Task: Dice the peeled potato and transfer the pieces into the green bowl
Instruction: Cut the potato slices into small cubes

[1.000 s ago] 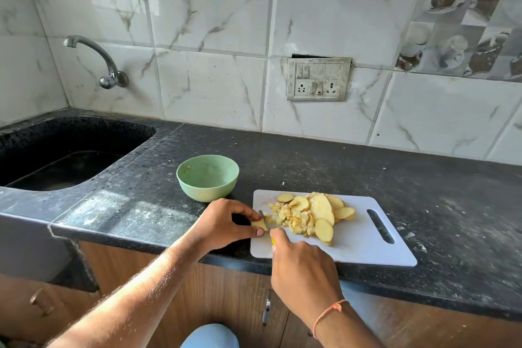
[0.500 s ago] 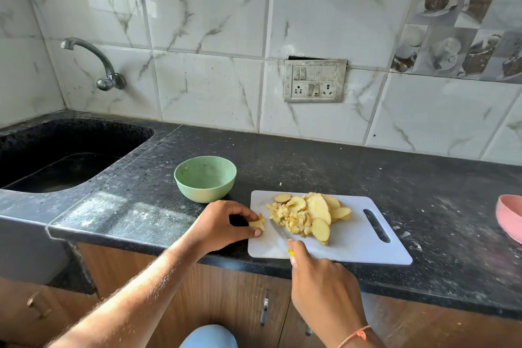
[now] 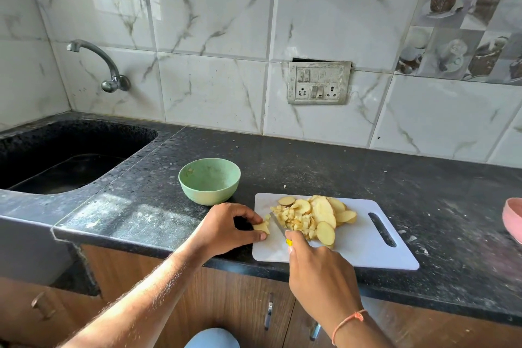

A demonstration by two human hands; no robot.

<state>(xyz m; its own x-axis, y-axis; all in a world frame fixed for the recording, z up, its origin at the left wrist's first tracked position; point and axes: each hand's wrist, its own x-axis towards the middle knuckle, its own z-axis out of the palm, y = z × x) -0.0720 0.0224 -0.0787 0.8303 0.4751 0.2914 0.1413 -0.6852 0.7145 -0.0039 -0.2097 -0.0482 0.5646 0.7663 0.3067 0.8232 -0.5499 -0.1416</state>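
I see my left hand (image 3: 226, 227) at the left edge of the white cutting board (image 3: 364, 251), thumb and fingers pinching a small potato piece (image 3: 261, 227) against the board. My right hand (image 3: 319, 277) is curled around a knife with a yellow handle (image 3: 288, 241); its blade (image 3: 277, 224) points away from me, lying between the pinched piece and the heap of diced potato (image 3: 295, 220). Just right of the dice, several uncut potato slices (image 3: 324, 213) overlap in a pile on the board. The green bowl (image 3: 209, 180) stands on the dark speckled worktop (image 3: 310, 167) just beyond my left hand, apart from the board, with only a scrap or two inside. A pink bowl (image 3: 512, 219) shows at the right edge, a sink (image 3: 62, 158) and tap (image 3: 99, 65) to the left.
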